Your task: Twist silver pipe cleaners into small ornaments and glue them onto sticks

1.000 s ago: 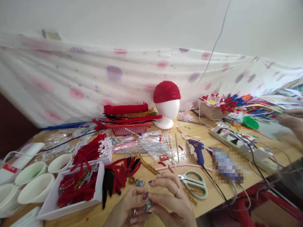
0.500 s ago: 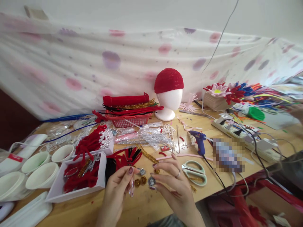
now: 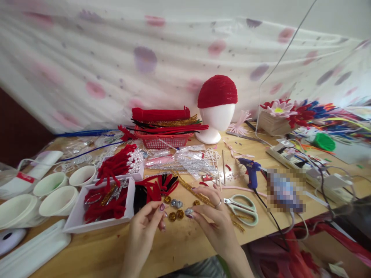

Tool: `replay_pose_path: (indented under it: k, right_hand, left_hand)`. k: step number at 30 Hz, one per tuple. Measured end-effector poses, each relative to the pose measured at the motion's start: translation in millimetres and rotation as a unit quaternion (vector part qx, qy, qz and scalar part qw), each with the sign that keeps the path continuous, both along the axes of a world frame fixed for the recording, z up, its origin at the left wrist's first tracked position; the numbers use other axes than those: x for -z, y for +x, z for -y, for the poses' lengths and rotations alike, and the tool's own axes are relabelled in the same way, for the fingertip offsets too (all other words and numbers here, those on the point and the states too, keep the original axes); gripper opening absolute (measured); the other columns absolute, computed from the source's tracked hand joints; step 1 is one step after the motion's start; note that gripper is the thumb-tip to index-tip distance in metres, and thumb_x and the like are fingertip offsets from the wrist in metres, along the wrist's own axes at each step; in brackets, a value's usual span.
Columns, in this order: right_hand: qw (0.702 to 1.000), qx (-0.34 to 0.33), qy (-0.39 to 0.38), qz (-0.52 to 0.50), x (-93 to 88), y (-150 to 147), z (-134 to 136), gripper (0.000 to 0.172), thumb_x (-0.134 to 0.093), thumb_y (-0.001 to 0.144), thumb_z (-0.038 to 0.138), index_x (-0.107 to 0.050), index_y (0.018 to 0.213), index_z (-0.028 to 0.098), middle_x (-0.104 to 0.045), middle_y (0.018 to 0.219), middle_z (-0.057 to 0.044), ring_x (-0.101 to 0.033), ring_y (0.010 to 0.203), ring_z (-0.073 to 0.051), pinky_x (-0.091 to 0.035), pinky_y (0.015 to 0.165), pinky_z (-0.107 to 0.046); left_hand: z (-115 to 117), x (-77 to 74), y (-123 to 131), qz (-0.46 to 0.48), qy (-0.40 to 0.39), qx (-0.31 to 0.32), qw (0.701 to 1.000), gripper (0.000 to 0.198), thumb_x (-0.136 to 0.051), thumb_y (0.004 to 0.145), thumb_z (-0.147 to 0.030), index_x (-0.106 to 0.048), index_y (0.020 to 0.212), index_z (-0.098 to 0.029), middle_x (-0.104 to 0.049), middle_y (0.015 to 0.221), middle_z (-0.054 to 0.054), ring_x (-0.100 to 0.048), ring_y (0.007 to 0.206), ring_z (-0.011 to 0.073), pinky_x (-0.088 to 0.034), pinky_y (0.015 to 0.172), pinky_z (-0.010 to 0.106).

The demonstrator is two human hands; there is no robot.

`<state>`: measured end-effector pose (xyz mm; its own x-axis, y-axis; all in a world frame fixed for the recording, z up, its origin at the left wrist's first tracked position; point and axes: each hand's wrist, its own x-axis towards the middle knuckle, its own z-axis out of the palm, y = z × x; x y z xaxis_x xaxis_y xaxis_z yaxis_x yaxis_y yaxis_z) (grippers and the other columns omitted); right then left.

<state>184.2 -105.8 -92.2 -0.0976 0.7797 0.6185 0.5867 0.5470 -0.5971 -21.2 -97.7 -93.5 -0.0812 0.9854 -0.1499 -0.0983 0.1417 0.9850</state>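
My right hand [image 3: 213, 216] pinches a small silver tinsel coil [image 3: 189, 212] between thumb and fingertip, its other fingers loosely raised. To its left, my left hand [image 3: 147, 221] has thumb and forefinger pressed together; whatever is between them is too small to make out. Between and beyond the hands lie several gold tinsel coils [image 3: 172, 216] and a pair of silver coils [image 3: 176, 203] on the wooden table [image 3: 162, 251]. Gold tinsel stems [image 3: 189, 188] lie just past my right fingers. Green-handled scissors [image 3: 242, 209] rest to the right of that hand.
At left stand a white box [image 3: 98, 226] of red fuzzy pieces and several paper cups [image 3: 58, 201]. A red basket [image 3: 165, 141] of stems and a red-capped foam head [image 3: 217, 116] are behind. On the right are a blue glue gun [image 3: 251, 172] and a power strip [image 3: 301, 170].
The silver coil in my right hand has been turned and raised slightly, level with my left fingertips. My view has shifted, so the table's things appear farther right and higher.
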Motion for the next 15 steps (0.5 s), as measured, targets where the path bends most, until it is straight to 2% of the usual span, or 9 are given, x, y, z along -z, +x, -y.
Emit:
replay_pose_path:
  k: [3,5,7,10,15]
  right_hand:
    - [0.993,-0.018,-0.095,-0.064,1.6,-4,0,0.014,-0.064,0.095,0.02,-0.071,0.083,0.025,-0.068,0.121,-0.007,-0.062,0.116,-0.026,-0.045,0.101,-0.044]
    - [0.978,-0.037,-0.161,-0.124,1.3,-9,1,0.02,-0.062,0.097,0.026,-0.071,0.079,0.024,-0.07,0.118,-0.007,-0.064,0.113,-0.025,-0.048,0.098,-0.04]
    - [0.959,-0.06,-0.213,-0.177,-0.4,-14,3,0.028,-0.06,0.098,0.031,-0.071,0.075,0.022,-0.07,0.115,-0.008,-0.066,0.11,-0.024,-0.049,0.097,-0.037]
    - [0.94,-0.074,-0.242,-0.229,-4.7,-24,4,0.035,-0.061,0.098,0.039,-0.071,0.07,0.021,-0.071,0.111,-0.009,-0.068,0.103,-0.023,-0.051,0.093,-0.034]
    - [0.942,-0.059,-0.212,-0.254,-9.7,-34,5,0.033,-0.064,0.096,0.041,-0.075,0.072,0.022,-0.07,0.105,-0.009,-0.067,0.1,-0.022,-0.053,0.09,-0.032]
  left_hand:
    - [-3,-0.5,4,-0.056,0.076,0.087,0.992,0.017,-0.077,0.08,-0.03,-0.082,0.097,-0.027,-0.071,0.083,0.002,-0.065,0.065,0.0151,-0.055,0.059,0.023]
    - [-5,-2.9,6,-0.082,0.142,0.138,0.977,0.032,-0.077,0.079,-0.02,-0.081,0.108,-0.033,-0.072,0.092,0.002,-0.067,0.07,0.0152,-0.056,0.065,0.023]
    - [-6,-5.6,8,-0.1,0.196,0.17,0.961,0.041,-0.077,0.08,-0.015,-0.079,0.114,-0.036,-0.074,0.092,0.002,-0.068,0.072,0.0155,-0.056,0.07,0.024]
    - [-8,-8.3,11,-0.114,0.241,0.17,0.949,0.038,-0.074,0.083,-0.013,-0.079,0.114,-0.035,-0.076,0.088,0.003,-0.071,0.079,0.018,-0.055,0.074,0.024]
    - [-10,-9.3,11,-0.102,0.246,0.138,0.954,0.029,-0.072,0.085,-0.012,-0.083,0.104,-0.031,-0.076,0.084,0.003,-0.071,0.077,0.0178,-0.054,0.071,0.022]
